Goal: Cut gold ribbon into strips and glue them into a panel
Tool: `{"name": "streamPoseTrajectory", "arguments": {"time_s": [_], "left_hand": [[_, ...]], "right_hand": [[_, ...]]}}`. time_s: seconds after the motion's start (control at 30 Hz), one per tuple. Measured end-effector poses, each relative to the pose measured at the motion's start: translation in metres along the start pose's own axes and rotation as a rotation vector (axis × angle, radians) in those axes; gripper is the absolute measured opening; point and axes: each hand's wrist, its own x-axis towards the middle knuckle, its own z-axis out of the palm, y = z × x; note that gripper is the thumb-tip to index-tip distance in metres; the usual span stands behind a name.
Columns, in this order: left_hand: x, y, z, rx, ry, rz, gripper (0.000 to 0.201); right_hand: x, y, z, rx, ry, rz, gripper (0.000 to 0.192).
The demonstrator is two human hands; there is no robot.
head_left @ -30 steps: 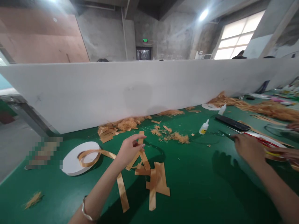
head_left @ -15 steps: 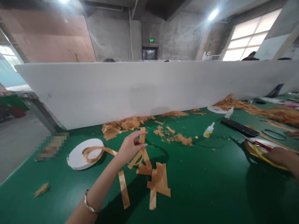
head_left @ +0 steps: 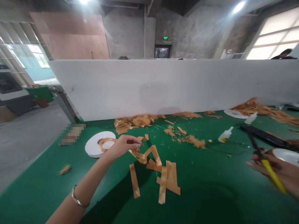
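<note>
left hand, centre: pinches ribbon | right hand, lower right: grips scissors | seems better to straighten ribbon, blades away from left hand

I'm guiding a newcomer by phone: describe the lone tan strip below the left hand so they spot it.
On the green table, find the person's left hand. Just below it in the picture lies a tan strip. Unlike the overlapping strips to its right, it touches no other.

Looks smooth across the tabletop, satiny on near tan strips, rough in far fibres, shiny metallic on left bangle.
</note>
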Motion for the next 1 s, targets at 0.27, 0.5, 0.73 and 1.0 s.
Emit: {"name": "streamPoseTrajectory", "arguments": {"time_s": [0.27, 0.5, 0.73, 1.0], "left_hand": [[-0.013, -0.053, 0.020, -0.218, -0.005, -0.166, 0.043], [0.002, -0.068, 0.038, -0.263, 0.053, -0.100, 0.037], [0.001, -0.073, 0.043, -0.272, -0.020, -0.110, 0.054], [-0.007, -0.058, 0.043, -0.259, -0.072, -0.045, 0.056]], "right_hand": [[-0.021, -0.131, 0.075, 0.035, -0.526, -0.315, 0.054], [-0.027, -0.168, 0.094, -0.242, -0.822, -0.586, 0.042], [-0.036, -0.174, 0.109, -0.297, -1.065, -0.564, 0.053], [-0.036, -0.185, 0.118, -0.291, -1.103, -0.583, 0.052]]}}
